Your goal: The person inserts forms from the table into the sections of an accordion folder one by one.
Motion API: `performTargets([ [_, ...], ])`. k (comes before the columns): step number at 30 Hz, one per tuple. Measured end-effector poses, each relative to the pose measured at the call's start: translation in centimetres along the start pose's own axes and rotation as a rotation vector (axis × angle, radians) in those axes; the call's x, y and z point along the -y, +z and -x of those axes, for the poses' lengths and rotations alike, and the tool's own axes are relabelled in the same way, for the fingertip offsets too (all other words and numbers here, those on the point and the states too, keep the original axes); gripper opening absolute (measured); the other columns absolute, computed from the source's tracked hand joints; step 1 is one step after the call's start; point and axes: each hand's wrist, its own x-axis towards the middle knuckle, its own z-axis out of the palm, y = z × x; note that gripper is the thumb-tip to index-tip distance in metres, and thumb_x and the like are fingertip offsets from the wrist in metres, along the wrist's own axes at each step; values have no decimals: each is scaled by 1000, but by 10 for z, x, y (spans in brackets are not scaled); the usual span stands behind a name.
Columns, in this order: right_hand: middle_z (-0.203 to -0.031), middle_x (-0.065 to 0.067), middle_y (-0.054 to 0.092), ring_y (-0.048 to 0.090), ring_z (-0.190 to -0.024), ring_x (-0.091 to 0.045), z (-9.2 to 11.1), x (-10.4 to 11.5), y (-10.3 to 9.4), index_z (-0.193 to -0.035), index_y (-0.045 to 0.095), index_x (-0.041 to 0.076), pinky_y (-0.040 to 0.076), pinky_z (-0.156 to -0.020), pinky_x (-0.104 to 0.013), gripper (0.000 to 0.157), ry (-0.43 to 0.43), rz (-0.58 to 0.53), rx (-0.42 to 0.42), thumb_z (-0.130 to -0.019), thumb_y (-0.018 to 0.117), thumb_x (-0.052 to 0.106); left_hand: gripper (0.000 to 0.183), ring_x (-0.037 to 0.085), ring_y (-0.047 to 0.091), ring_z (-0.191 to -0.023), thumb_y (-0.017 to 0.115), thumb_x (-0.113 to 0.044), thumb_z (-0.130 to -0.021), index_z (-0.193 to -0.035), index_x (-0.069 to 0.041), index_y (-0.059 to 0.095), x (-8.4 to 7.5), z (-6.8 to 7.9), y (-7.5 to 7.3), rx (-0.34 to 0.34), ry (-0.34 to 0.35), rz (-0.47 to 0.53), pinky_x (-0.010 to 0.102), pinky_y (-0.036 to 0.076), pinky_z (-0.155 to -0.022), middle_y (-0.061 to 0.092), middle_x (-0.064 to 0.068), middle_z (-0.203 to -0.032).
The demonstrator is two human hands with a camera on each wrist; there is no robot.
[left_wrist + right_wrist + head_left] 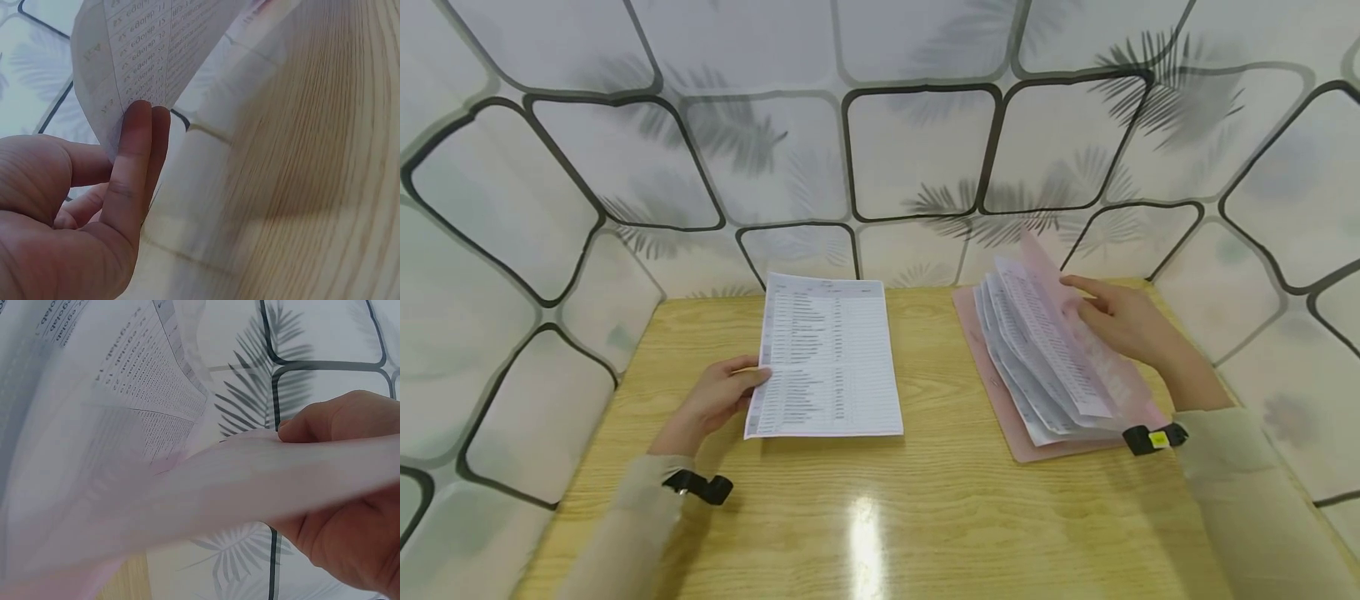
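My left hand pinches the left edge of a white printed sheet, thumb in front and fingers behind. The sheet is tilted up above the table and covered in rows of small text. In the left wrist view, two fingertips press flat against the paper. At the right, a pink translucent folder stands part open with several printed pages fanned inside. My right hand holds its raised cover by the outer edge. In the right wrist view, the cover lies between thumb and fingers.
Under everything is a light wood-grain table with a bright reflection near the front. A patterned backdrop with dark outlines and leaf prints rises behind and on both sides. Each wrist wears a black band.
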Motion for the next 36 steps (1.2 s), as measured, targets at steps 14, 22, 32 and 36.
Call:
performTargets([
  [14,-62,5,31,30,-51,-8,-1,1,1,-152,56,11,30,-45,-27,46,2,-5,12,-109,47,22,49,10,74,-87,60,-13,-107,-151,7,48,-10,-9,29,-11,9,0,24,63,-74,76,1,-103],
  [22,-62,5,33,31,-50,-9,-2,0,1,-153,56,11,30,-45,-27,46,0,1,17,-109,47,22,48,10,74,-85,60,-10,-107,-150,7,49,-13,-13,45,-23,17,23,23,63,-72,77,4,-105],
  [32,-62,4,34,32,-51,-9,-1,2,0,-152,56,11,30,-45,-27,46,10,-1,17,-108,47,20,47,12,75,-84,60,-10,-107,-150,6,51,-20,-16,65,9,22,41,23,63,-72,78,8,-108],
  [36,-62,4,34,32,-51,-9,0,3,0,-153,56,12,31,-45,-27,46,19,-7,18,-108,48,18,45,13,75,-84,60,-9,-107,-149,5,53,-23,-17,73,14,28,48,24,64,-72,78,11,-109],
])
